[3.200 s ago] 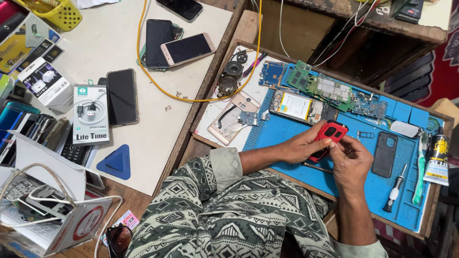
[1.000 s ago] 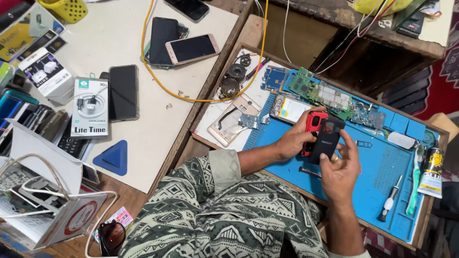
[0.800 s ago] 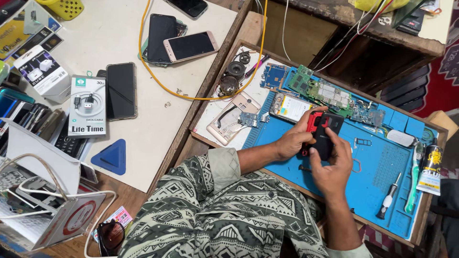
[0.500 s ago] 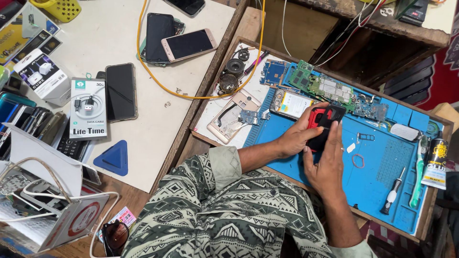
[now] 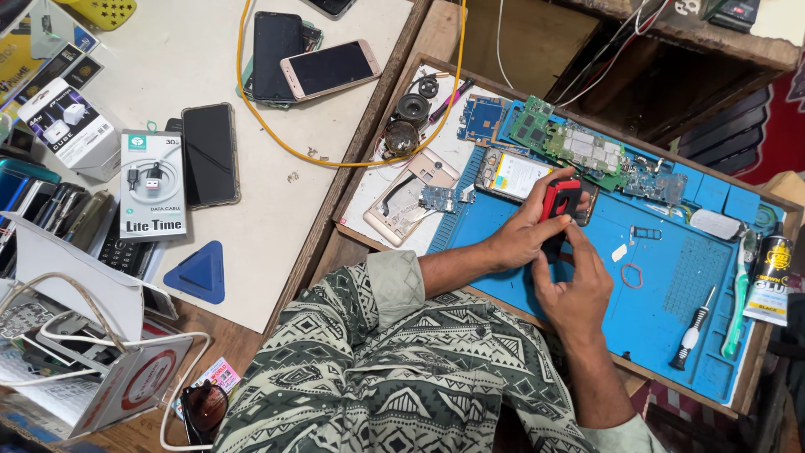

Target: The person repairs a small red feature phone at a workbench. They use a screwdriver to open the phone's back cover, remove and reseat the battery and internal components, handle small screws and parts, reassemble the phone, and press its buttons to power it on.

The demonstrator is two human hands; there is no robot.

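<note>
Both my hands hold a small red and black phone above the blue work mat. My left hand wraps it from the left, fingers up along its side. From below, my right hand presses its thumb and fingers against the phone's lower black part. Just beyond the phone lie an opened phone with a white battery and several green and blue circuit boards. A gold phone frame rests to the left on a white sheet.
On the mat's right side lie a screwdriver, a green toothbrush, a glue tube and a red rubber ring. The white table at left carries several phones, a yellow cable, a boxed data cable and a blue triangular pick.
The phone has been lifted and turned upright between my hands, nearer the circuit boards. My right hand has shifted from over it to beneath it.
</note>
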